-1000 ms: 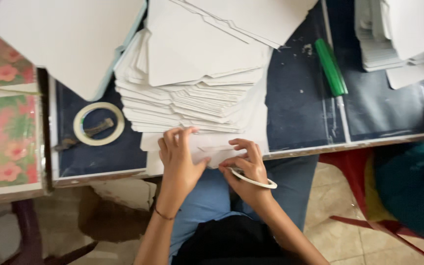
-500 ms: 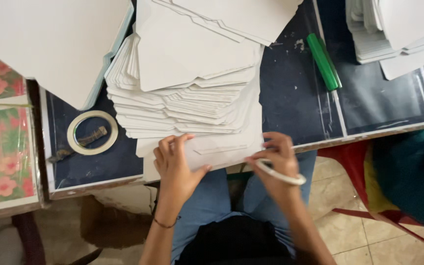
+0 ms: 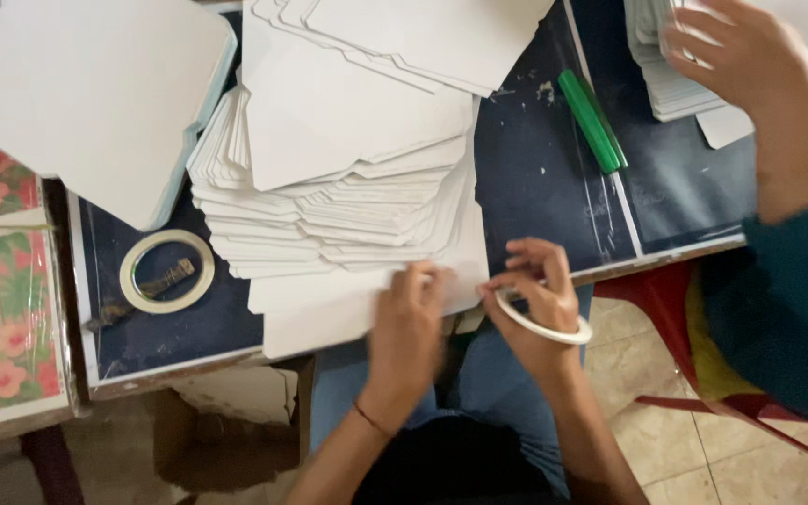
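The left hand lies flat, fingers spread and released, pressing down on the white card sheet at the near edge of the dark tabletop. It grips nothing; the palm simply pins the sheet, though motion blur softens the fingertips.

The right hand is just to the right of that sheet. It is curled around a thin white tape ring, which hangs about the fingers, and its fingertips are pinched together at the sheet's right edge. Whether a strip of tape runs from the ring to the card is too fine to tell.

The sheet lies with its long axis running left to right along the tabletop's near edge, its near side overhanging the person's lap. Both hands are on or at it: the left on its middle, the right at its right end, so the right hand is nearer the edge being worked.

Directly behind the sheet rises a fanned stack of white card blanks. Left of the sheet a second roll of tape lies flat on the tabletop. Behind and to the right of the sheet lies a green pen-like tool. Further right, another person's hand, in a teal sleeve, rests on a separate pile of cards.
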